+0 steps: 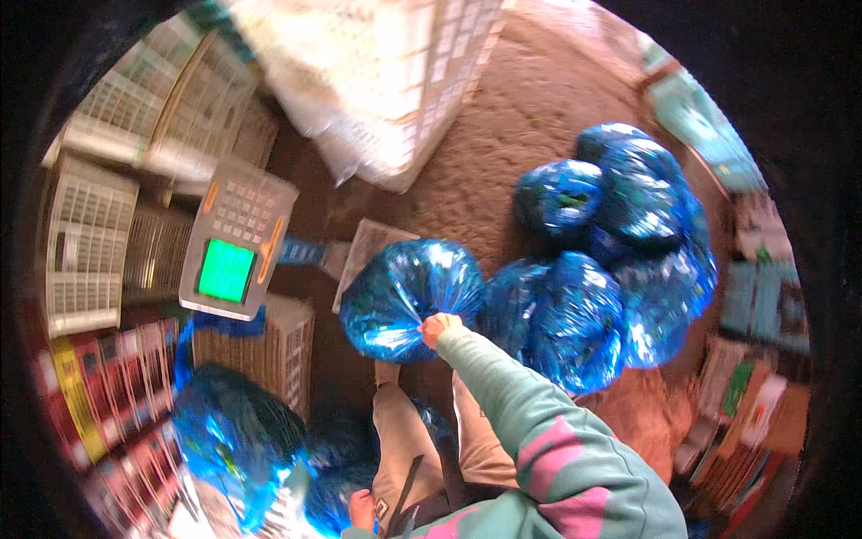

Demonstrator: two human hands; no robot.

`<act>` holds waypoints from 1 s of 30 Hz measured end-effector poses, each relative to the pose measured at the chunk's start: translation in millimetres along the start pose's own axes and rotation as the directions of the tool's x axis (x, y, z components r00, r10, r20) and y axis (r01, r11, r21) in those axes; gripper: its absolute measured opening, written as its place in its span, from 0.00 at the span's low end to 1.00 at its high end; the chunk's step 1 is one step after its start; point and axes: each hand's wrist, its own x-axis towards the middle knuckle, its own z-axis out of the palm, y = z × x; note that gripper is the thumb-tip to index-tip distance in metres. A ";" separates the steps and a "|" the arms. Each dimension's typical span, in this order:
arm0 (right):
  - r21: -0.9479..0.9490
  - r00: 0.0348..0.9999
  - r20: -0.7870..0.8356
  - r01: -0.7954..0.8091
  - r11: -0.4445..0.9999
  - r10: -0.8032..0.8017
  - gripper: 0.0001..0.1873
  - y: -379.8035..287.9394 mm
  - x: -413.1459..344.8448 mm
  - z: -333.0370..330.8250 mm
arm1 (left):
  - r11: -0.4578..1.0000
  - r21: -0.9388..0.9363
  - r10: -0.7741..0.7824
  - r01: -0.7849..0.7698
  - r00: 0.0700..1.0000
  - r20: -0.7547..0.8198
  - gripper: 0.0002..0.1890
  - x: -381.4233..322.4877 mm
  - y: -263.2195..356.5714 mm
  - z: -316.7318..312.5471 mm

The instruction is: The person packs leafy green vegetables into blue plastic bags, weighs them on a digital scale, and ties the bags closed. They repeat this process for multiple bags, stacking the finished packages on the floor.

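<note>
My right hand (440,327) grips the gathered neck of a filled blue plastic bag (409,290), which hangs or rests in front of my legs at the edge of a scale's platform (374,249). My left hand (362,509) is low beside my thigh, near other blue bags; its fingers look curled, and whether it holds anything does not show. To the left stands the scale's display unit (237,238), with a keypad and a lit green screen. Several filled blue bags (579,316) are heaped on the floor to the right, close against the held one.
A large white plastic crate (444,87) with a clear liner stands ahead. Stacked pale crates (84,249) and red crates (128,377) line the left. More filled blue bags (236,424) lie at lower left. Cardboard boxes (754,404) stand at far right, near an orange-brown sack (640,411).
</note>
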 end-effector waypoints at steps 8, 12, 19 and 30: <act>0.315 0.946 -0.224 -0.159 0.936 0.236 0.19 -19.9 -183.1 13.2 | 0.998 -0.042 -0.032 0.045 0.958 0.283 0.06 151.2 74.6 -167.0; 0.454 0.858 -0.294 -0.262 0.851 0.421 0.19 -19.4 -293.2 55.0 | 0.983 0.182 -0.076 0.014 0.938 0.338 0.05 215.4 136.5 -212.6; 0.746 0.643 -0.128 -0.439 0.501 0.755 0.21 -59.2 -415.6 142.9 | 0.913 0.366 -0.022 -0.182 0.872 0.489 0.05 305.3 279.7 -171.3; 0.893 0.286 0.195 -0.448 -0.049 0.938 0.23 -50.3 -481.8 213.5 | 0.745 0.222 0.255 -0.629 0.576 0.776 0.10 293.9 480.2 72.0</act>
